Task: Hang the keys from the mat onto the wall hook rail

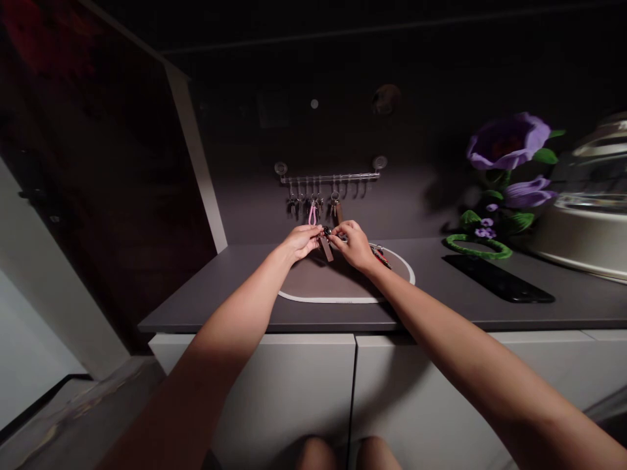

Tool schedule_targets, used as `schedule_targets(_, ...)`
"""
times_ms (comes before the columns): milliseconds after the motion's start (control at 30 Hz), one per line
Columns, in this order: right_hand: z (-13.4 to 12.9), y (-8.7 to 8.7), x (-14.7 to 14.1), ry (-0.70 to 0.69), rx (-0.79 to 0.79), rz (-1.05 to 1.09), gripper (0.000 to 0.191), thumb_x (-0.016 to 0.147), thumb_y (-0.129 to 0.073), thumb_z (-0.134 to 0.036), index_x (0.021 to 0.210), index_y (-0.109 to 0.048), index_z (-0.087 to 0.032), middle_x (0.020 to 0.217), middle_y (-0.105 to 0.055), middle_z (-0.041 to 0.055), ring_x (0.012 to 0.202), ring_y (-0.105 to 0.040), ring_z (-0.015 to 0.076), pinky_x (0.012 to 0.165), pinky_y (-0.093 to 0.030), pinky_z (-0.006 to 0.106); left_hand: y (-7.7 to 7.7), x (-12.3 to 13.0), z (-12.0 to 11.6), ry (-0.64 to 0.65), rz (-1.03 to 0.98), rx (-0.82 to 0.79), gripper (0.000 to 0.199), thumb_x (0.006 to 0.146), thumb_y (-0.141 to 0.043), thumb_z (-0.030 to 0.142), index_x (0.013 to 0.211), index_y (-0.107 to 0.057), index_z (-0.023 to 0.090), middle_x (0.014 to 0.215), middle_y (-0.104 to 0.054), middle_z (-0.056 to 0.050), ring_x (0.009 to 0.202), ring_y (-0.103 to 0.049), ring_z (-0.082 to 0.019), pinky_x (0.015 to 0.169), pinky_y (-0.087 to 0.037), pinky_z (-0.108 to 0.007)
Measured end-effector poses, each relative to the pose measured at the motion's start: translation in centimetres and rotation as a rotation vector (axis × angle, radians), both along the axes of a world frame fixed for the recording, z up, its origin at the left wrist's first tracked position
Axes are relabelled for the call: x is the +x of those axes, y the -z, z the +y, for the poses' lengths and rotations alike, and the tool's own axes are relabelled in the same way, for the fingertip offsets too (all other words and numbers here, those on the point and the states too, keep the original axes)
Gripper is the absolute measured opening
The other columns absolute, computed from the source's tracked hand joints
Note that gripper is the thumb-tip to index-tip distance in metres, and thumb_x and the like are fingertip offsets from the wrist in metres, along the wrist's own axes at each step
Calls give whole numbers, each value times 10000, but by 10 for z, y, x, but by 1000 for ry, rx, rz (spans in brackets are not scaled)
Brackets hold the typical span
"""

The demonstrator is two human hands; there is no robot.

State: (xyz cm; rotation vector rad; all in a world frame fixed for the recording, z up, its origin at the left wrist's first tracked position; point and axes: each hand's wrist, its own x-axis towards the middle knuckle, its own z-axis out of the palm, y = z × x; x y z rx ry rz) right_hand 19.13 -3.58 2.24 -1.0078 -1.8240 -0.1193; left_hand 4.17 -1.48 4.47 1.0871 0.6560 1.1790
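My left hand (302, 241) and my right hand (351, 243) meet over an oval brown mat (333, 284) with a white rim. Between their fingertips is a small dark keychain (327, 231), pinched from both sides; its details are too small to make out. A flat brownish tag (326, 249) hangs down from it. Behind my hands, several keys (292, 205) hang from a clear hook rail (330, 177) on the wall. Among them are a pink strap (312, 213) and a brown fob (339, 212). Beside my right wrist, a dark and red item (381, 256) lies on the mat, partly hidden.
On the right of the dark counter (206, 281) lies a black phone-like slab (497, 277). Behind it stand purple craft flowers (512, 147) with a green ring base (477, 247) and a large pale domed container (582, 228). White cabinet doors (289, 385) are below the counter edge.
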Motion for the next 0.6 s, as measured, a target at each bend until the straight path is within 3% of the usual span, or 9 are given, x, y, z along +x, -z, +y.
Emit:
schedule_targets(300, 4, -2, 4, 32, -29, 75, 105, 785, -479, -248, 740, -544, -180, 852, -532, 50, 850, -501, 163, 809, -383, 296, 0, -2, 2, 11, 72, 87, 107, 794, -504, 92, 693, -538, 87, 651, -591, -42, 573, -563, -83, 675, -481, -269)
schedule_targets(600, 1, -8, 6, 61, 4, 43, 125, 813, -443, -269, 798, -532, -183, 891, -550, 65, 891, -493, 178, 810, -370, 310, -1, -2, -1, -79, 277, 216, 126, 802, -515, 204, 719, -534, 111, 672, -591, -25, 576, -537, -65, 593, -437, -201)
